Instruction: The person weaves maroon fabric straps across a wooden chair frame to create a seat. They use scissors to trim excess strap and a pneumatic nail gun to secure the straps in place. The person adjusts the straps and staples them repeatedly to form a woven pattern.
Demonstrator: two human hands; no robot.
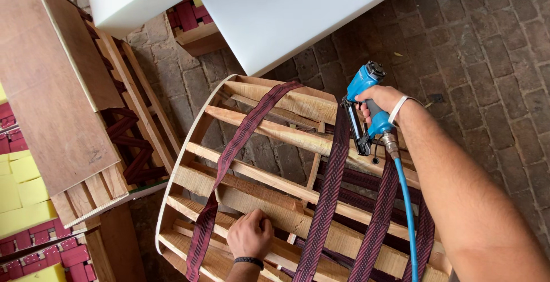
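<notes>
My right hand [382, 100] grips a blue pneumatic staple gun [366, 107], nose pointing down at the upper part of a curved wooden slat frame [269, 136]. A blue air hose [408, 213] runs from the gun down along my forearm. My left hand [250, 235], a black band on its wrist, rests fingers curled on a lower wooden slat, between two dark maroon webbing straps [229, 153]. Those straps run lengthwise over the slats, and others cross beneath on the right.
A second wooden frame with a plywood panel [48, 87] and red webbing lies to the left. White foam slabs [286, 13] lean at the top. Yellow foam pieces [20, 193] sit at the far left. The floor is brick paving [487, 47].
</notes>
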